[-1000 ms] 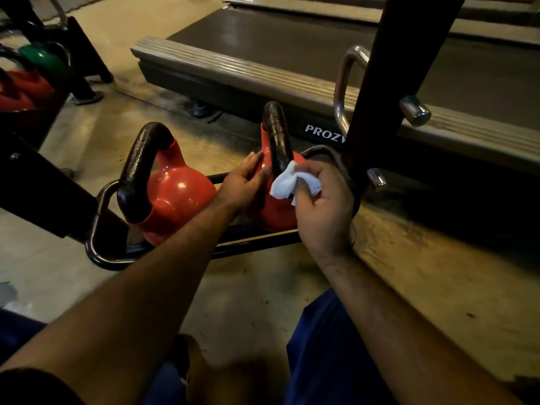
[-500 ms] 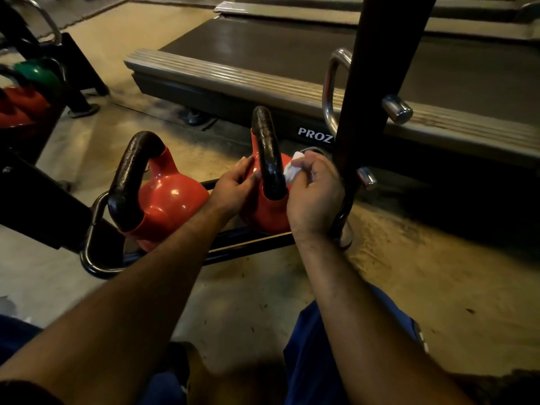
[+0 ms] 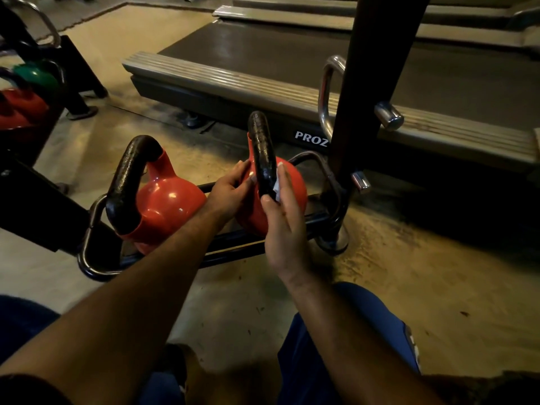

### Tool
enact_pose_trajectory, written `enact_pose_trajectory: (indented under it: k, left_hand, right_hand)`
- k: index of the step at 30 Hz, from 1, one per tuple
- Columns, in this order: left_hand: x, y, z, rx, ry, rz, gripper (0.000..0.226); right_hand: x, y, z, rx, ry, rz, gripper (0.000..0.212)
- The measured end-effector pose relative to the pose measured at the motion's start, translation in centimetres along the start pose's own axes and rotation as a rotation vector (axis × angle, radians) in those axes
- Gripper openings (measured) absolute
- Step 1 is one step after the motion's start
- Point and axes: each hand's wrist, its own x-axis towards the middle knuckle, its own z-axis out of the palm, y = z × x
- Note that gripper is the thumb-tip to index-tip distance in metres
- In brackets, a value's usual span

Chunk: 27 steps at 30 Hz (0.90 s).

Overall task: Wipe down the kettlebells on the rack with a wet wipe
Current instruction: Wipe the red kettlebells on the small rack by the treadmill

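**Desk:** What sits on the low rack (image 3: 96, 258), and where are the hands?

**Photographer:** Two red kettlebells with black handles on the rack's bottom rails, close to the floor (image 3: 409, 273); the right kettlebell (image 3: 295, 182) stands beside the rack's dark upright post (image 3: 368, 83), the left kettlebell (image 3: 166, 203) just beside it, apart; both forearms reach in from the bottom of the frame.

**Desk:** And the wipe?

**Photographer:** A white wet wipe (image 3: 277, 190) shows only as a small strip, pressed against the right side of the right kettlebell's black handle (image 3: 263, 153), low on the handle where it meets the red body; the right hand (image 3: 285, 226) covers most of it; the fingers (image 3: 282, 176) lie fairly straight along the handle, over the wipe, the thumb at the handle's lower end; whether the thumb pinches the wipe I cannot tell.

**Desk:** The other hand?

**Photographer:** The left hand (image 3: 230, 194) is on the opposite side of the same kettlebell; its fingers curl loosely against the handle and the red shoulder, touching it and steadying rather than wrapping round.

**Desk:** Surroundings?

**Photographer:** A treadmill deck (image 3: 263, 57) behind the rack, lettered "PROZ" on its side; chrome pegs on the post; at far left a second rack holding a green kettlebell (image 3: 35, 77) and more red kettlebells (image 3: 23, 103); blue trousers (image 3: 336, 346) at the bottom edge.
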Motion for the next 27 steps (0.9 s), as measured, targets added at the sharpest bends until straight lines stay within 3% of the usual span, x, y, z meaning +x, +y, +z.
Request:
enact_pose_trajectory:
  k: [5,9,13,18,23,27]
  left_hand:
    - [-0.3,1.6,-0.2,-0.052,-0.051,-0.060,0.067]
    - [0.9,2.3,0.1,-0.021,-0.027,-0.113,0.075]
    - [0.4,2.9,1.1,0.008,0.002,-0.084,0.028]
    - [-0.2,3.2,0.8,-0.007,-0.023,-0.092,0.038]
    - [-0.9,4.1,1.1,0.034,-0.022,-0.080,0.017]
    - [-0.7,3.6,0.9,-0.010,-0.044,-0.105,0.040]
  right_hand:
    - [0.1,-0.4,1.2,-0.118,0.023,-0.010,0.074]
    - [0.2,0.8,0.2,-0.335,-0.022,-0.236,0.074]
    - [0.1,1.8,-1.3,-0.356,-0.131,-0.483,0.071]
    - [3.1,1.4,-1.1,-0.323,-0.160,-0.482,0.076]
    - [4.0,1.7,-2.1,-0.391,-0.250,-0.615,0.073]
    - [7.3,0.2,-1.6,-0.199,-0.214,-0.396,0.070]
